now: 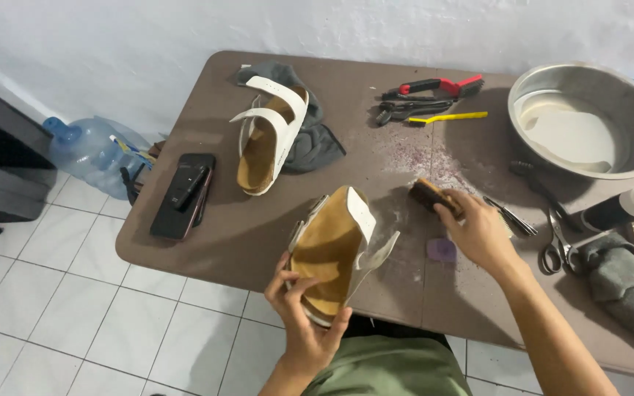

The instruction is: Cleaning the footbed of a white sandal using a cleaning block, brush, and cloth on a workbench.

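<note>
Left hand (306, 323) holds sandal (332, 253) at table (243, 235) near edge. Right hand (478, 235) on brush (431, 196), right of sandal. Second sandal (269, 136) behind, on cloth (310, 139). Phone (183, 194) far left. Basin (588, 121) rear right; scissors (555, 246) right of right hand.

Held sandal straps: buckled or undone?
Undone. On the sandal held in the left hand, the white straps splay open to the side, leaving the tan footbed bare. The right hand grips a brush.
</note>
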